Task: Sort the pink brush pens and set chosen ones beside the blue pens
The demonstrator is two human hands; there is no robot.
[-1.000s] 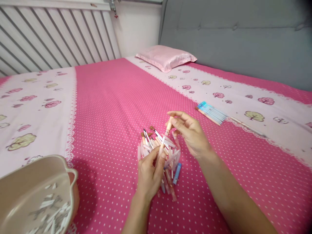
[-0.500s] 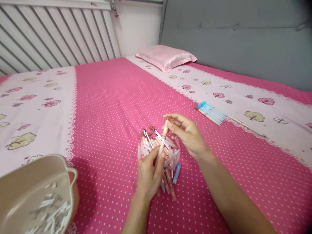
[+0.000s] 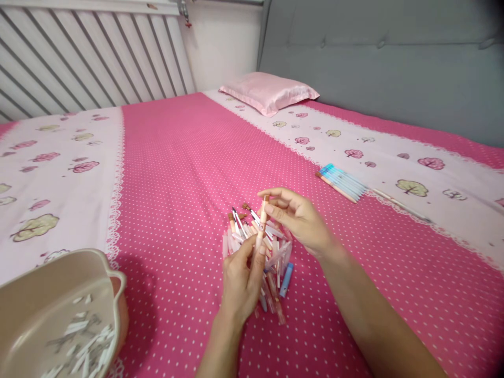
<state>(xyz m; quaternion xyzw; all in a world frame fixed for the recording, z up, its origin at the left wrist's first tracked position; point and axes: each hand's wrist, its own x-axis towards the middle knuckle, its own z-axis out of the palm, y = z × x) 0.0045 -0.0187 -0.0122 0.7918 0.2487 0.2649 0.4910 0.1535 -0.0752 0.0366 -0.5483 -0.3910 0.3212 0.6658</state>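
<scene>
Centrally, pen (image 3: 262,223): peach barrel, held nearly upright above the pile, both hands on it.
Left hand (image 3: 241,278): grip pinching the pen's lower end between thumb and fingertips; the wrist comes in from the bottom edge.
Right hand (image 3: 299,218): grip pinching the pen's top end, where a brown cap or tip shows; the forearm runs off toward the lower right corner.
Pile of pens (image 3: 258,252): loose heap on the bed directly under both hands, barrels and clear caps crossing; a blue piece lies at its right edge.
Bed (image 3: 177,157): pink dotted sheet, wide bare stretch from the pile up to the pillow and on both sides of the hands.
Row of blue pens (image 3: 342,182): laid side by side, well apart to the right, on the pale tree-print band.
Basin (image 3: 59,315): beige, at the lower left corner, cut by the picture's edge, small white pieces inside; well apart from the pile.
Pillow (image 3: 268,92): pink, at the far end against the grey headboard (image 3: 386,63).
Slatted rail (image 3: 86,58): white, along the far left edge of the bed.
</scene>
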